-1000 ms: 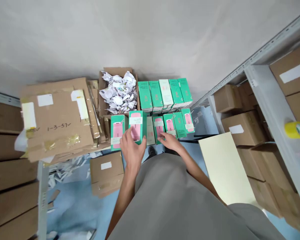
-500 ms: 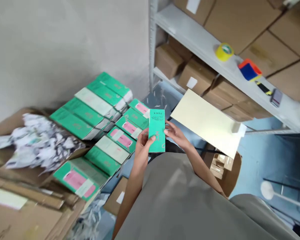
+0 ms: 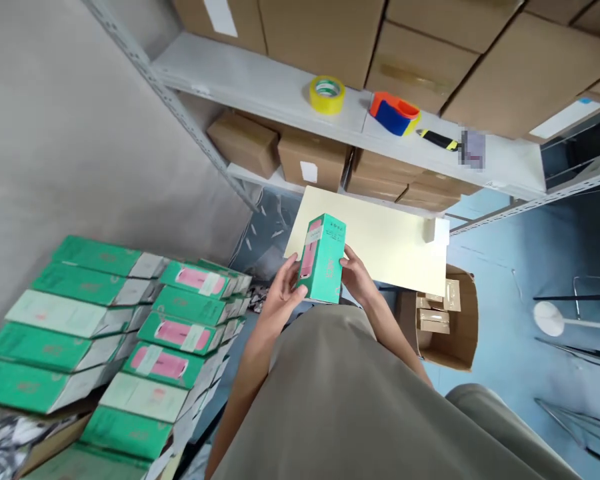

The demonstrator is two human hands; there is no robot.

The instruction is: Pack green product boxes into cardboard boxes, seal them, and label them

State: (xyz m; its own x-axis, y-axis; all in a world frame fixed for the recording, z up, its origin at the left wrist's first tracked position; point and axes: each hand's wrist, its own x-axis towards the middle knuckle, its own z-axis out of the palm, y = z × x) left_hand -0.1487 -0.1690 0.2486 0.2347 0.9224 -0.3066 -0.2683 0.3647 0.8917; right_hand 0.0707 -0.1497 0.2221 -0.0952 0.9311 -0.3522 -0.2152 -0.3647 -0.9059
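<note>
A green product box (image 3: 329, 263) with a pink picture on one side is held upright in front of my body, between both hands. My left hand (image 3: 283, 288) grips its left side, thumb near the lower front edge. On the right side, the fingers of my right hand (image 3: 356, 272) press against the box; its palm is partly turned away. Behind the held box lies a pale cream board (image 3: 375, 233). Rows of similar green boxes (image 3: 80, 280) stand at the left, several with pink pictures on top.
A grey shelf (image 3: 260, 80) bears yellow tape (image 3: 327, 95), an orange and blue item (image 3: 395, 113), a black and yellow cutter (image 3: 439, 139) and cardboard boxes (image 3: 325, 40). A small white block (image 3: 436, 231) sits on the board. An opened carton (image 3: 460, 340) with small packets stands below right.
The view has swung right from the green boxes toward the shelf and board. A green box was picked up, then turned so its pink side shows.
</note>
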